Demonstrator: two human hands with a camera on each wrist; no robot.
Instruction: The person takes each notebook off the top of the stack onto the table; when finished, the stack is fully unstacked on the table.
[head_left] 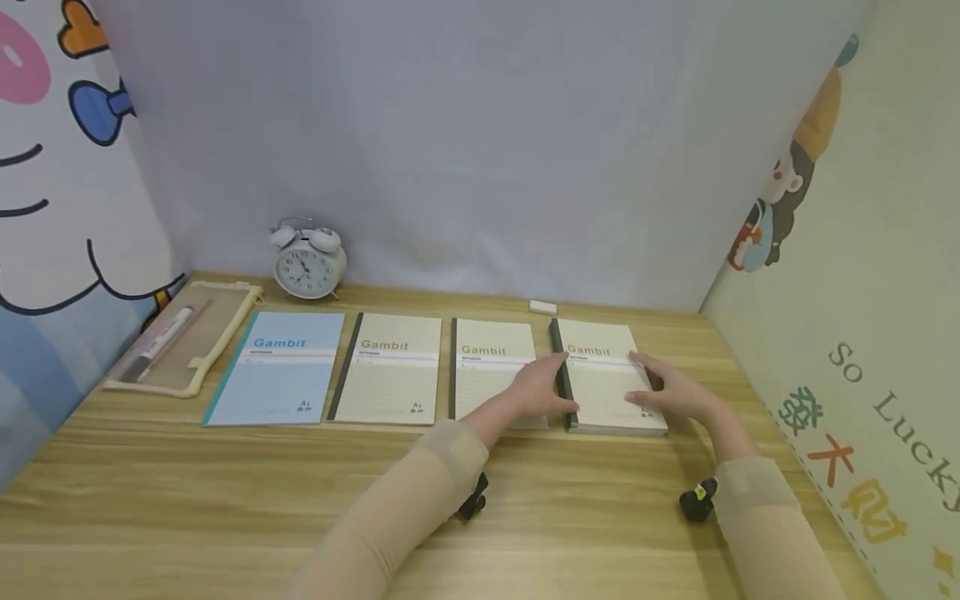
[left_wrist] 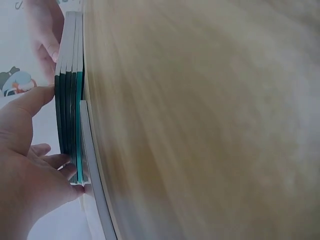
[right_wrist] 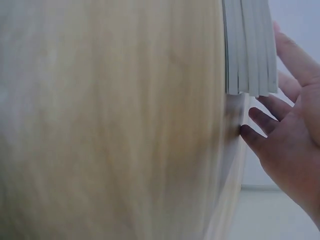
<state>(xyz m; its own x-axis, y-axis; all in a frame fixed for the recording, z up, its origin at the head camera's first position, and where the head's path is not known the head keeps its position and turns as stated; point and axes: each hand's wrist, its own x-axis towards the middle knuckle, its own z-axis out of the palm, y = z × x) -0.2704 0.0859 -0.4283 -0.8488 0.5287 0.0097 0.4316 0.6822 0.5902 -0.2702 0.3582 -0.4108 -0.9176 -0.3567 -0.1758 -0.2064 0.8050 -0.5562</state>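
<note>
A stack of several Gambit notebooks (head_left: 600,383) lies at the right end of a row on the wooden table, between both hands. My left hand (head_left: 542,387) touches its dark spine side with spread thumb and fingers. In the left wrist view, dark spines (left_wrist: 65,115) show above a teal one at the bottom. My right hand (head_left: 671,390) is at the opposite side, its thumb and a fingertip at the cover's right edge. In the right wrist view, several page edges (right_wrist: 250,50) hang close to that hand's fingers. The left forearm partly covers the neighbouring cream notebook (head_left: 487,367).
Left of the stack lie another cream notebook (head_left: 390,367) and a blue one (head_left: 277,367). A mesh pencil pouch (head_left: 217,333) with a marker, a white alarm clock (head_left: 309,265) and a white eraser (head_left: 543,307) are farther back. Walls bound the table (head_left: 225,500) at the back and sides.
</note>
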